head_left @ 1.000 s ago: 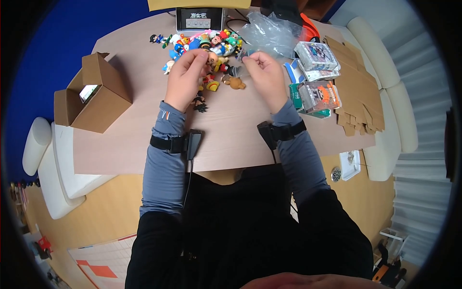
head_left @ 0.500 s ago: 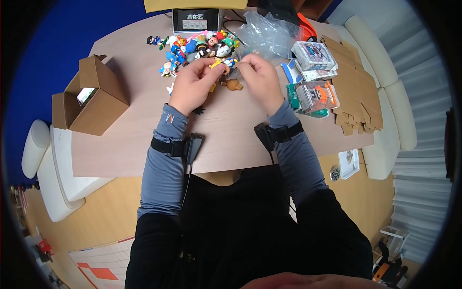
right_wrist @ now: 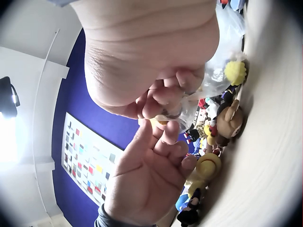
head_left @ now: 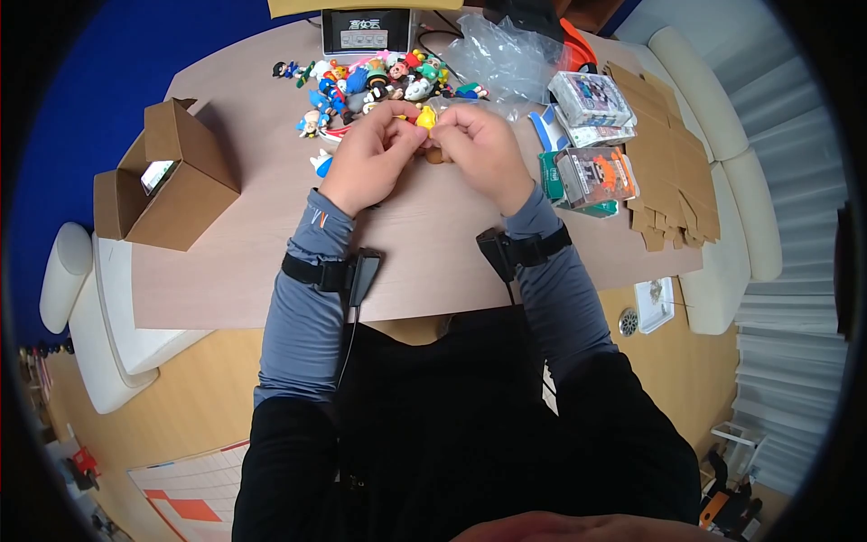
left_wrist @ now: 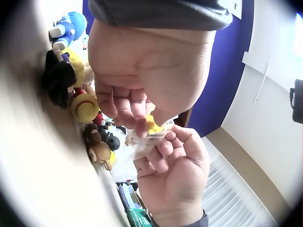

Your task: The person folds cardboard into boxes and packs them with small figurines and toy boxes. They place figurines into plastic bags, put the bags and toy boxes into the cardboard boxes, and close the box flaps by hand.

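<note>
In the head view my left hand (head_left: 372, 161) and right hand (head_left: 488, 149) meet fingertip to fingertip above the table. A small yellow toy figure (head_left: 425, 117) is pinched by the left thumb and fingers, mostly hidden by them. My right fingers pinch the edge of a small clear plastic bag (left_wrist: 141, 145), which the left wrist view shows right beside the yellow figure (left_wrist: 154, 124). Under the hands lies a brown bear figure (left_wrist: 100, 152), near a figure with a yellow hat (left_wrist: 85, 108). Just beyond is a pile of colourful toy figures (head_left: 357, 83).
An open cardboard box (head_left: 185, 199) stands at the left. Clear plastic wrapping (head_left: 506, 59) lies at the back, right of a small screen (head_left: 368, 34). Boxed figures (head_left: 591, 101) and flattened cardboard (head_left: 673, 158) occupy the right side.
My hands have come together from apart. The left moved right and slightly nearer me with the yellow figure; the right moved a little left, its fingertips now at the figure.
</note>
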Available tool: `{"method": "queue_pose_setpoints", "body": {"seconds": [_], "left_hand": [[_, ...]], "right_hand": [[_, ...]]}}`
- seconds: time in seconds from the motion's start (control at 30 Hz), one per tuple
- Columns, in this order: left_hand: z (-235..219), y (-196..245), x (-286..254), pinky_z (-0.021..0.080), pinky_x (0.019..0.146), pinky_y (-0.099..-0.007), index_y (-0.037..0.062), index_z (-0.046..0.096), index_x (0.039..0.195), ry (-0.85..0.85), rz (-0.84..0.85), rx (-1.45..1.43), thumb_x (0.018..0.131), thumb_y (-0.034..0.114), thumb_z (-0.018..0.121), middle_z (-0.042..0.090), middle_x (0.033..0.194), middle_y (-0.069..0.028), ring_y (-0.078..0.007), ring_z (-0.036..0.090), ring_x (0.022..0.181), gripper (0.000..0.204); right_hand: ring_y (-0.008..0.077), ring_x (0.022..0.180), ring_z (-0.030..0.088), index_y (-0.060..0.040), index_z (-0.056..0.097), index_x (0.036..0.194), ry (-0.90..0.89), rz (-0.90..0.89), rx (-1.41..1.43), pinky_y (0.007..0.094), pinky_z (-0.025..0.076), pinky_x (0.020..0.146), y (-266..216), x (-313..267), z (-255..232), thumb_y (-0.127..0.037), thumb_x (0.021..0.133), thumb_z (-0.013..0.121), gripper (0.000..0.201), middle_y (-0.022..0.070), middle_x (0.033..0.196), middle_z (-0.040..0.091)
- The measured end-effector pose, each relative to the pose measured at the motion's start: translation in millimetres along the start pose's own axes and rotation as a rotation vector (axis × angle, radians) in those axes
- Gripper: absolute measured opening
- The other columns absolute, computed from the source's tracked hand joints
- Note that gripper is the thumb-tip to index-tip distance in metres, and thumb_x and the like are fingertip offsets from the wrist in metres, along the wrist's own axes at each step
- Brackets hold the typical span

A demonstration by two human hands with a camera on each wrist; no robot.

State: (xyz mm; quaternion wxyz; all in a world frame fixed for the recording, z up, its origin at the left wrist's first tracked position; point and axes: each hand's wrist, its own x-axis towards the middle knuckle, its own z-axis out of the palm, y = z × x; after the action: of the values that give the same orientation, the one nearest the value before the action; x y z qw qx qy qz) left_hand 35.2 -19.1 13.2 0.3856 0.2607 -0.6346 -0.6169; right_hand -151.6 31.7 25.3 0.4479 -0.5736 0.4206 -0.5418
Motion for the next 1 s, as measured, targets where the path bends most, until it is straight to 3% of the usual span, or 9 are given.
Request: {"method": "queue_pose_setpoints", "body": {"seconds": [0.13, 0.23, 0.3, 0.33, 0.43, 0.63, 0.8, 0.9, 1.0], "left_hand": [[-6, -2, 1, 0.047, 0.068, -0.0193, -0.0021, 0.054, 0.126, 0.056, 0.115, 0.26, 0.098, 0.01, 0.067, 0.063, 0.091, -0.0013, -0.004, 0.057, 0.079, 0.033], [-4, 4, 0, 0.05, 0.069, -0.0229, 0.0014, 0.051, 0.133, 0.043, 0.096, 0.362, 0.098, 0.004, 0.065, 0.061, 0.105, -0.0031, -0.0072, 0.059, 0.079, 0.038], [4, 12, -3, 0.049, 0.063, -0.022, -0.0003, 0.052, 0.129, 0.043, -0.113, -0.015, 0.094, 0.004, 0.065, 0.059, 0.087, -0.0004, -0.0058, 0.058, 0.07, 0.037], [5, 11, -3, 0.049, 0.063, -0.022, -0.0003, 0.052, 0.129, 0.044, -0.115, -0.015, 0.094, 0.004, 0.065, 0.059, 0.087, -0.0004, -0.0058, 0.058, 0.07, 0.037], [5, 8, -3, 0.05, 0.06, -0.0228, 0.0, 0.051, 0.129, 0.015, -0.092, -0.03, 0.095, 0.001, 0.061, 0.058, 0.087, -0.0004, -0.0068, 0.058, 0.067, 0.035], [2, 13, -2, 0.048, 0.06, -0.0219, -0.0003, 0.052, 0.126, 0.133, 0.068, -0.066, 0.096, -0.001, 0.056, 0.059, 0.087, 0.0005, -0.0068, 0.058, 0.068, 0.031], [4, 22, -5, 0.049, 0.072, -0.0209, -0.0005, 0.055, 0.125, 0.151, 0.187, -0.061, 0.097, 0.0, 0.059, 0.061, 0.09, 0.0005, -0.0066, 0.06, 0.079, 0.029], [3, 26, -7, 0.049, 0.077, -0.0215, -0.0006, 0.054, 0.126, 0.15, 0.166, -0.055, 0.097, 0.001, 0.06, 0.062, 0.091, 0.0003, -0.0068, 0.061, 0.084, 0.03], [2, 25, -5, 0.049, 0.076, -0.0207, 0.002, 0.059, 0.121, 0.161, 0.171, -0.113, 0.098, 0.002, 0.06, 0.063, 0.091, 0.0006, -0.006, 0.06, 0.084, 0.023]], "right_hand": [[0.0029, 0.066, 0.053, -0.0042, 0.065, 0.087, 0.046, 0.06, 0.102, 0.0201, 0.041, 0.058, -7, 0, -8, -0.01, 0.096, 0.059, 0.012, -0.0027, 0.074, 0.06], [0.0036, 0.064, 0.051, -0.0058, 0.064, 0.088, 0.02, 0.117, 0.203, 0.0199, 0.04, 0.057, -13, 0, -8, -0.013, 0.097, 0.058, 0.013, -0.0029, 0.073, 0.059], [0.0037, 0.062, 0.049, -0.0065, 0.063, 0.088, 0.02, 0.113, 0.259, 0.0196, 0.039, 0.056, -14, -1, -6, -0.014, 0.098, 0.058, 0.013, -0.0036, 0.073, 0.058], [0.0037, 0.062, 0.049, -0.0065, 0.063, 0.088, 0.019, 0.114, 0.26, 0.0196, 0.039, 0.056, -13, -1, -6, -0.014, 0.098, 0.058, 0.013, -0.0036, 0.073, 0.058], [0.0035, 0.063, 0.05, -0.0057, 0.063, 0.089, 0.027, 0.129, 0.235, 0.0195, 0.039, 0.057, -10, 1, -4, -0.013, 0.097, 0.059, 0.012, -0.0037, 0.072, 0.057], [0.0026, 0.064, 0.052, -0.0023, 0.066, 0.089, 0.161, 0.086, 0.062, 0.0207, 0.039, 0.056, -6, 3, -3, -0.011, 0.096, 0.061, 0.012, -0.0036, 0.073, 0.06], [0.0028, 0.065, 0.051, -0.0015, 0.066, 0.089, 0.159, 0.036, 0.021, 0.0208, 0.04, 0.058, -6, 2, -6, -0.009, 0.095, 0.061, 0.011, -0.0036, 0.074, 0.06], [0.0033, 0.065, 0.052, -0.0018, 0.066, 0.089, 0.199, -0.024, 0.066, 0.0208, 0.04, 0.058, -7, 2, -6, -0.009, 0.095, 0.061, 0.011, -0.0031, 0.073, 0.06], [0.0042, 0.07, 0.05, -0.0039, 0.064, 0.089, 0.23, -0.009, 0.144, 0.0196, 0.039, 0.063, -22, -5, -2, -0.011, 0.097, 0.058, 0.013, -0.0024, 0.077, 0.058]]}}
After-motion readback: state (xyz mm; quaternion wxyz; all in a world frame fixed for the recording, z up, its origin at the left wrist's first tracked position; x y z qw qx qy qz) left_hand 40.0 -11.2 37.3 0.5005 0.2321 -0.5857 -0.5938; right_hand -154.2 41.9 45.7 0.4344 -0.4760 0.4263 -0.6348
